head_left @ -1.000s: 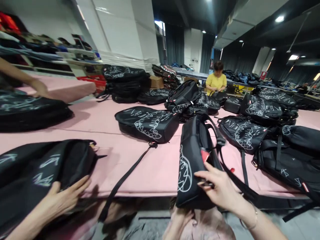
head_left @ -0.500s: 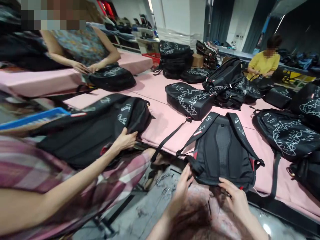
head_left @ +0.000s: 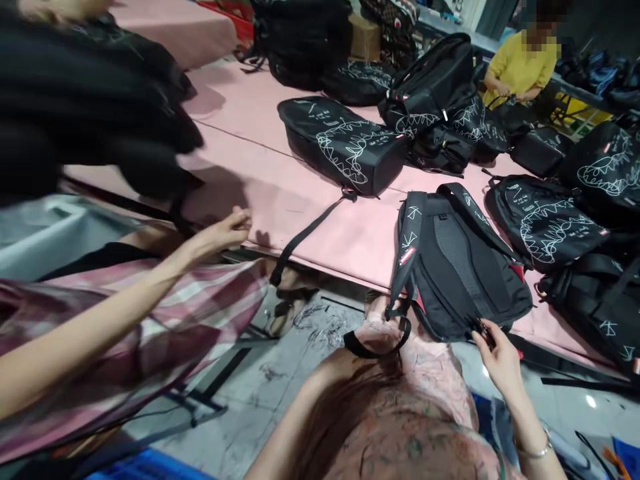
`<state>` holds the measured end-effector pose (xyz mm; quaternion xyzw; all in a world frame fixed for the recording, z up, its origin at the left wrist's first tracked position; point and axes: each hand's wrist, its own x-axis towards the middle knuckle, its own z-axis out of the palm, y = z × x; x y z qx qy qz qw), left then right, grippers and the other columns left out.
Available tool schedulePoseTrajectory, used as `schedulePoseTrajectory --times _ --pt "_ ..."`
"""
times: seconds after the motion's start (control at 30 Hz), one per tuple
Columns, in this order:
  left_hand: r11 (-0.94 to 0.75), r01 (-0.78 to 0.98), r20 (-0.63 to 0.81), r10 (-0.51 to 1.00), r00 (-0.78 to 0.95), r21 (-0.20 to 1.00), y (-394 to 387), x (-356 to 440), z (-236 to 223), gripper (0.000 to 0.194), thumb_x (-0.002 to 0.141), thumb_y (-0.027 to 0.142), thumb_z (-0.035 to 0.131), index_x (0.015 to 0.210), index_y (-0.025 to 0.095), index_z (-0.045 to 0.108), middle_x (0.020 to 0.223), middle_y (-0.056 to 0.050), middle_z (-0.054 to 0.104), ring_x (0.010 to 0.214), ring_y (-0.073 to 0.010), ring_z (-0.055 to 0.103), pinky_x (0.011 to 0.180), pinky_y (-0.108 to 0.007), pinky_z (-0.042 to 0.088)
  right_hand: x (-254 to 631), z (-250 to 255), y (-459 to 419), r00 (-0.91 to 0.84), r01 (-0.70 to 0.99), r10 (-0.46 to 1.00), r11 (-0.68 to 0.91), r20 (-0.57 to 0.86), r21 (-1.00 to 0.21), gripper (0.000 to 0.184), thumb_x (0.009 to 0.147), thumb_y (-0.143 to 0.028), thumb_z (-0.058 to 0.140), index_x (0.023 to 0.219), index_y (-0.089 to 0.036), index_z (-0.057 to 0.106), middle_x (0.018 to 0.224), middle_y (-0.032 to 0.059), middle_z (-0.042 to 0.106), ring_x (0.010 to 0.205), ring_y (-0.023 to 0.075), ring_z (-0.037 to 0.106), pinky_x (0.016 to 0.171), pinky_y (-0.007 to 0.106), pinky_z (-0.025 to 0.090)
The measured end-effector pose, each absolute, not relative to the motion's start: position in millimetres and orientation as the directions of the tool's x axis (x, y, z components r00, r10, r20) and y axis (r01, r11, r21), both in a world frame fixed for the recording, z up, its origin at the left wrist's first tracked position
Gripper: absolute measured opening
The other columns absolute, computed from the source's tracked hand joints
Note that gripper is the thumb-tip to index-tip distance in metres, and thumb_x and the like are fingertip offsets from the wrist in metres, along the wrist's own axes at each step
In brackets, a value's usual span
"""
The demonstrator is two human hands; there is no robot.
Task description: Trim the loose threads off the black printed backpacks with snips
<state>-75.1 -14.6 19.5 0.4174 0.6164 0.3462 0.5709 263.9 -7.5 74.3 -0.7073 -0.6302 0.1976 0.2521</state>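
Observation:
A black backpack point(head_left: 460, 260) lies tilted on the table's front edge, its padded back panel and shoulder straps facing up. My right hand point(head_left: 500, 353) is at its lower edge, fingers closed around a small dark tool point(head_left: 485, 333) whose pointed end is close to the fabric; its exact kind is hard to make out. My left hand point(head_left: 357, 360) is low in front of me, left of the backpack, beside a loose black strap point(head_left: 375, 350). Hair and the strap hide its fingers, so I cannot tell whether it grips anything.
Several black backpacks with white scribble prints, one nearby point(head_left: 345, 143), stand on the pink table point(head_left: 235, 140). At left, a co-worker's arm point(head_left: 150, 287) reaches out near a blurred dark bag point(head_left: 90, 113). Another person in yellow point(head_left: 523, 63) is at the far right.
The view has shifted. My left hand has left the backpack's lower left corner and come down by the strap. The backpack has turned. The neighbour's bag has moved up and left, away from their hand.

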Motion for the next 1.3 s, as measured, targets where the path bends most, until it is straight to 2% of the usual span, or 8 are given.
schedulePoseTrajectory --times 0.13,0.23,0.33,0.53,0.63,0.8,1.0,1.3 --pt "0.471 0.100 -0.481 0.865 0.143 0.877 -20 -92 24 0.023 0.056 0.034 0.073 0.047 0.015 0.063 0.043 0.001 0.057 0.045 -0.0143 0.054 0.046 -0.021 0.038 241 84 -8 0.066 0.765 0.997 -0.069 -0.029 -0.641 0.035 0.086 -0.046 0.042 0.109 -0.020 0.047 0.101 0.0083 0.063 0.085 0.0199 0.062 0.071 0.031 0.048" --pt "0.435 -0.028 -0.435 0.900 0.029 0.900 -5 -76 22 0.029 0.073 0.045 0.057 0.070 0.017 0.066 0.076 -0.005 0.069 0.072 -0.0176 0.061 0.063 -0.024 0.046 217 92 1 -0.041 0.711 0.999 0.031 0.002 -0.703 0.028 0.088 -0.041 0.040 0.104 -0.020 0.047 0.097 0.0068 0.062 0.089 0.0186 0.060 0.074 0.028 0.047" --pt "0.403 -0.172 -0.415 0.909 -0.043 0.899 18 -52 15 0.037 0.076 0.046 0.052 0.100 0.020 0.060 0.108 -0.007 0.063 0.099 -0.0182 0.057 0.082 -0.027 0.044 192 99 9 -0.163 0.664 0.986 0.133 0.032 -0.735 0.025 0.086 -0.039 0.046 0.102 -0.020 0.050 0.089 0.0034 0.063 0.080 0.0165 0.060 0.071 0.026 0.046" --pt "0.409 -0.356 -0.360 0.912 0.198 0.840 27 -33 34 0.049 0.065 0.041 0.068 0.106 0.016 0.058 0.110 -0.013 0.062 0.096 -0.0230 0.060 0.084 -0.034 0.046 167 112 15 -0.290 0.628 0.949 0.285 0.122 -0.724 0.021 0.081 -0.032 0.056 0.097 -0.020 0.059 0.083 0.0007 0.065 0.067 0.0132 0.058 0.062 0.022 0.044" --pt "0.342 -0.418 -0.310 0.939 0.146 0.841 15 -34 65 0.044 0.065 0.035 0.069 0.103 0.016 0.059 0.105 -0.010 0.064 0.094 -0.0203 0.060 0.084 -0.031 0.045 164 117 15 -0.290 0.579 0.935 0.342 0.205 -0.740 0.022 0.079 -0.033 0.058 0.096 -0.019 0.061 0.080 0.0012 0.067 0.062 0.0124 0.058 0.059 0.022 0.045" --pt "0.282 -0.340 -0.286 0.957 0.040 0.897 -1 -28 108 0.033 0.065 0.027 0.070 0.092 0.016 0.055 0.087 -0.004 0.064 0.085 -0.0164 0.060 0.075 -0.026 0.047 159 126 21 -0.382 0.464 0.858 0.499 0.342 -0.732 0.017 0.083 -0.029 0.055 0.093 -0.019 0.063 0.081 0.0046 0.069 0.069 0.0142 0.063 0.060 0.023 0.048" --pt "0.207 -0.280 -0.233 0.970 -0.062 0.937 -9 -21 112 0.040 0.068 0.028 0.068 0.100 0.020 0.045 0.087 -0.002 0.063 0.082 -0.0153 0.060 0.073 -0.026 0.048 165 133 31 -0.438 0.498 0.842 0.520 0.316 -0.695 0.019 0.084 -0.033 0.054 0.094 -0.019 0.064 0.082 0.0050 0.069 0.069 0.0145 0.063 0.061 0.024 0.049" --pt "0.253 -0.094 -0.256 0.966 -0.026 0.963 2 -21 110 0.020 0.066 0.032 0.065 0.079 0.017 0.062 0.070 0.000 0.061 0.063 -0.0120 0.054 0.057 -0.021 0.043 180 150 36 -0.547 0.494 0.798 0.551 0.253 -0.673 0.017 0.083 -0.032 0.056 0.094 -0.020 0.062 0.083 0.0033 0.068 0.068 0.0126 0.061 0.060 0.022 0.045"
